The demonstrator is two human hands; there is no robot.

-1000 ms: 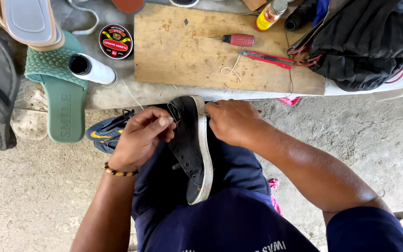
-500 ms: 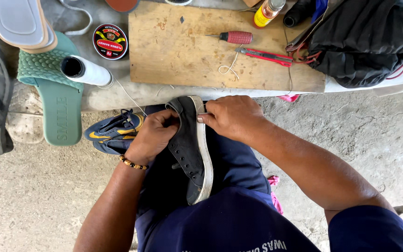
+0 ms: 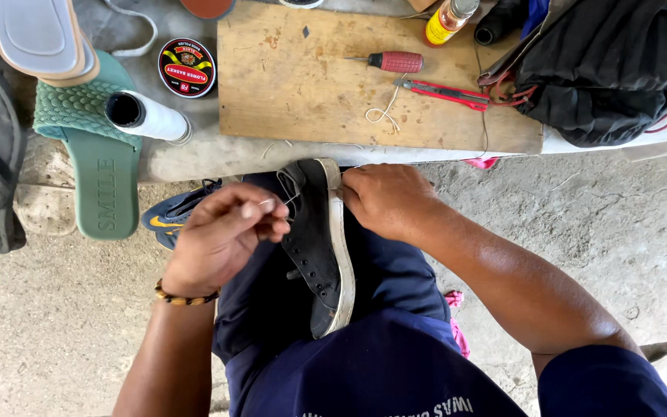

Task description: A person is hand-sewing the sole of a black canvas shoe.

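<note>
Centrally, one black sneaker between two hands: left hand, right hand.

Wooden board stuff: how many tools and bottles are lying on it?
Red-handled awl: 1
Red pliers: 1
Orange-filled bottle: 1
Loose bit of thread: 1
Total: 4 on the wooden board

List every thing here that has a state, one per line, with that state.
Black sneaker: on its side across the lap, sole edge right.
Left hand: pinching thread.
Right hand: gripping the sneaker's toe.
Polish tin: lid on.
Thread spool: lying down.
Bottle: capped.
</note>
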